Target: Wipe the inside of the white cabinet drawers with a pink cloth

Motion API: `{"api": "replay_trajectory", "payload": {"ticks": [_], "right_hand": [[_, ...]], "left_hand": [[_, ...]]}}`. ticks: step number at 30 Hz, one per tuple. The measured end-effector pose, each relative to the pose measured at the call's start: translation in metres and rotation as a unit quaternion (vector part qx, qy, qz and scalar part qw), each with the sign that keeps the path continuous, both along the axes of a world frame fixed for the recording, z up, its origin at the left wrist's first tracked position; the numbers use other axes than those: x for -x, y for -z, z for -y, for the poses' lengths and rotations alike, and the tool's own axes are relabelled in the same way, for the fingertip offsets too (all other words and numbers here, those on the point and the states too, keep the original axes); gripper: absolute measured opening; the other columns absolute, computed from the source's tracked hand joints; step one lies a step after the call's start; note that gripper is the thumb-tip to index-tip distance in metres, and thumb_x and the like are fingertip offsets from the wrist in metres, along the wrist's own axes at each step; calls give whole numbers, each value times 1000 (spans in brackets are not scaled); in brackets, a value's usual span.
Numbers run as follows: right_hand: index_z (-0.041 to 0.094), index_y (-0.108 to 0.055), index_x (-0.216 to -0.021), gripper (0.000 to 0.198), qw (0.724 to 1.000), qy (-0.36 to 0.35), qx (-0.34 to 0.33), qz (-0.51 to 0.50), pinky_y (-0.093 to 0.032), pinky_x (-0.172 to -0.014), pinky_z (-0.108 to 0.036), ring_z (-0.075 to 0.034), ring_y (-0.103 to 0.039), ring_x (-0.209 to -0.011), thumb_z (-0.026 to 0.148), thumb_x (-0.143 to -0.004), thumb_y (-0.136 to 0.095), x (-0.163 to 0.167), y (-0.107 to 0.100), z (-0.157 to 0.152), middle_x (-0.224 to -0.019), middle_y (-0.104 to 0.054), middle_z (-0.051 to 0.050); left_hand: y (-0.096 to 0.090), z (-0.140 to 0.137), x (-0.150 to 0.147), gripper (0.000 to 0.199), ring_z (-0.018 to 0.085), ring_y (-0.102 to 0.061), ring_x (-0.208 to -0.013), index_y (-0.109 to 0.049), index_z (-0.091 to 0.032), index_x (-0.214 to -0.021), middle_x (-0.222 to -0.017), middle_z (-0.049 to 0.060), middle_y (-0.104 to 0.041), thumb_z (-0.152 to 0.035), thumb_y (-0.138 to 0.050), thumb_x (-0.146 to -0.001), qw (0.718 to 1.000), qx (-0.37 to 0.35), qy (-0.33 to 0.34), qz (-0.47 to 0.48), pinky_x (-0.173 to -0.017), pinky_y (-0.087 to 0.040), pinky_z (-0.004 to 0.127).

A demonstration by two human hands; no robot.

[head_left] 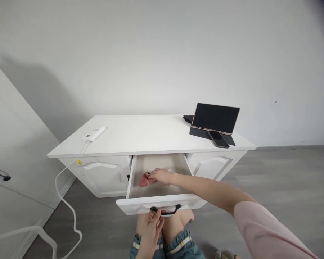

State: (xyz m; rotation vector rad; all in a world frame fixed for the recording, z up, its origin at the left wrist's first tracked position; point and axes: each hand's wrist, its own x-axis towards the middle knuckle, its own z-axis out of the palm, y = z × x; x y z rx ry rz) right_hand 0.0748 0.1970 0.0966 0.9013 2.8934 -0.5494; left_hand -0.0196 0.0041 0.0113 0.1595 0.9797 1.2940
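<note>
A white drawer (156,202) is pulled out from the middle of the cabinet. Inside it, my right hand (162,176) has its fingers closed on a small red cloth item (144,180), whose exact kind I cannot make out. Part of that item hangs from the left side of the fingers. At the drawer's front, my left hand (153,225) has its fingers curled around the left end of the black handle (171,211).
On the white cabinet top (140,135), a tablet (216,118) stands on a dark cover with a phone (218,139) before it. A black item (188,118) lies behind. A white power strip (94,133) sits left, its cord (59,189) hanging to the floor.
</note>
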Motion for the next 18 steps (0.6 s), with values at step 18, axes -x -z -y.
{"api": "replay_trajectory", "payload": {"ticks": [18], "right_hand": [[19, -59, -130, 39, 966, -258, 14, 9, -34, -112, -34, -22, -48, -132, 12, -95, -42, 30, 70, -15, -146, -51, -9]], "left_hand": [[24, 1, -1, 26, 24, -68, -91, -63, -25, -70, -88, 6, -72, -32, -85, -60, 999, 8, -9, -43, -89, -53, 36]]}}
